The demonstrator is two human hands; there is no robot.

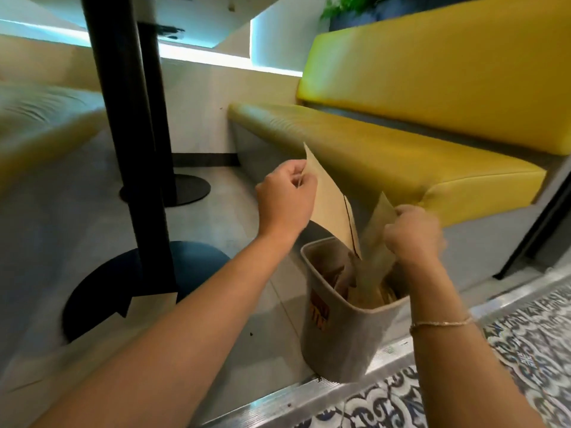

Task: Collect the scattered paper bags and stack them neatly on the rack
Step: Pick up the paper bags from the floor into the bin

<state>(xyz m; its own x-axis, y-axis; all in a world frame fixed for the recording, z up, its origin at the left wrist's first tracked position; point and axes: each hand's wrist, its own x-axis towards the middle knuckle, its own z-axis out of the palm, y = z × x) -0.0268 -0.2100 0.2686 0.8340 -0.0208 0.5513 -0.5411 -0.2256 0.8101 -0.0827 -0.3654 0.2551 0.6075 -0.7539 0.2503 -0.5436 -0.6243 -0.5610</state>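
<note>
The left hand pinched one flat paper bag by its top edge. The right hand gripped a second paper bag. Both bags stood over the grey basket.

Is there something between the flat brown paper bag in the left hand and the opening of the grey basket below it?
Nothing separate blocks it. The flat brown paper bag held by the left hand already dips into the grey felt basket, beside the second bag that the right hand grips.
</note>
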